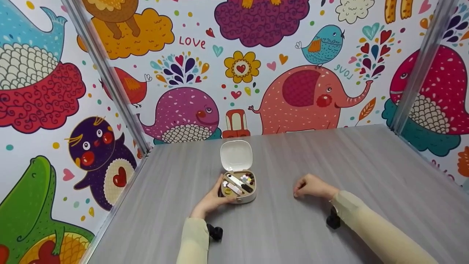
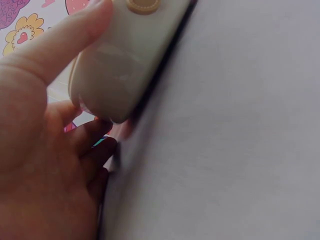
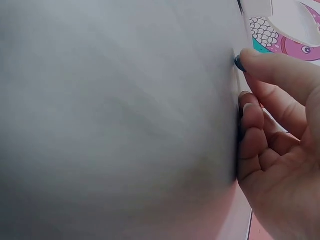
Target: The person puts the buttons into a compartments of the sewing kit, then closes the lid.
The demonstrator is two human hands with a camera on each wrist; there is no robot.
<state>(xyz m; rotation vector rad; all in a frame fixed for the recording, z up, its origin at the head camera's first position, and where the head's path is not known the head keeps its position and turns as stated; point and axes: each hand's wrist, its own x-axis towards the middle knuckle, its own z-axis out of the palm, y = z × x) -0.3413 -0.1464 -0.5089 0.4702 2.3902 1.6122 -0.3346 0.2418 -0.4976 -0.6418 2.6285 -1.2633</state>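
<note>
An open cream sewing box (image 1: 246, 200) stands on the table with its lid (image 1: 236, 156) raised at the back. My left hand (image 1: 214, 198) holds its left side, the thumb along the front wall (image 2: 112, 75) and the other fingers round the side. Inside lie a white and black slim tool (image 1: 240, 182), a pale tube-like piece (image 1: 233, 188), a small yellow round piece (image 1: 228, 191) and several coloured round bits (image 1: 248, 178). To the right of the box, my right hand (image 1: 315, 187) pinches a small dark teal round thing (image 3: 240, 63) between thumb and forefinger, low at the tabletop.
The grey wood-grain table (image 1: 278, 234) runs back to a wall panel (image 1: 234, 33) printed with cartoon animals. Metal posts (image 1: 110, 80) mark the corners. A black wrist camera (image 1: 215, 232) hangs at the left cuff, another camera (image 1: 333, 219) at the right.
</note>
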